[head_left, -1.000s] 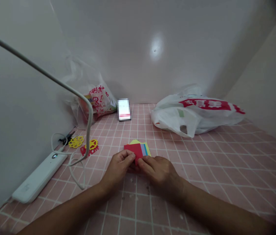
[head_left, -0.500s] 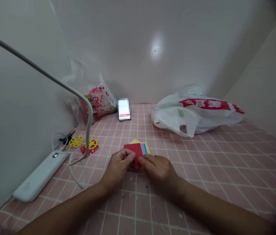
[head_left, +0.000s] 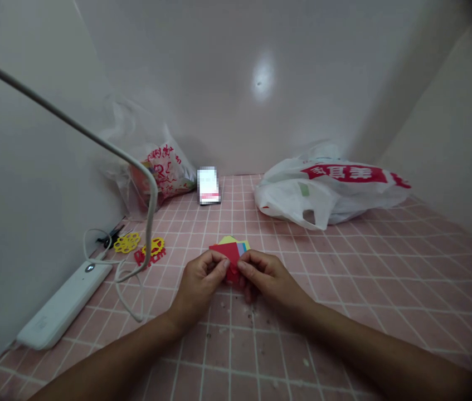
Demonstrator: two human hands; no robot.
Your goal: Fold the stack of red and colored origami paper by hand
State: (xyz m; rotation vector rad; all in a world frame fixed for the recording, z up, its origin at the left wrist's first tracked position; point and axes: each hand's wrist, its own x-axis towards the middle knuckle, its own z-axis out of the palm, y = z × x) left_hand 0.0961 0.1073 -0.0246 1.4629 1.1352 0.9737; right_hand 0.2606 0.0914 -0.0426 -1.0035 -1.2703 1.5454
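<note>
A piece of red paper [head_left: 224,250] is pinched at its lower part between the fingertips of both hands, just above the tiled surface. My left hand [head_left: 202,278] grips it from the left with thumb and forefinger. From the right, my right hand [head_left: 272,280] pinches its right side, the other fingers curled below. Coloured paper sheets [head_left: 243,247], in purple, blue and yellow, show behind the red one. Whether the red piece is separate from those sheets I cannot tell, since the fingers cover its lower part.
To the left are yellow cut-out shapes [head_left: 127,243], a red lettered piece [head_left: 150,257], a white power strip [head_left: 66,303] and a looped cable [head_left: 129,303]. A lit phone [head_left: 208,186] stands behind, between a clear bag [head_left: 169,172] and a white plastic bag [head_left: 327,192]. A grey bent rod [head_left: 152,211] crosses the left foreground.
My right fingers have shifted slightly up at the red paper's edge, the lower ones now showing beneath. My left hand keeps its pinch. The whole view has moved a little.
</note>
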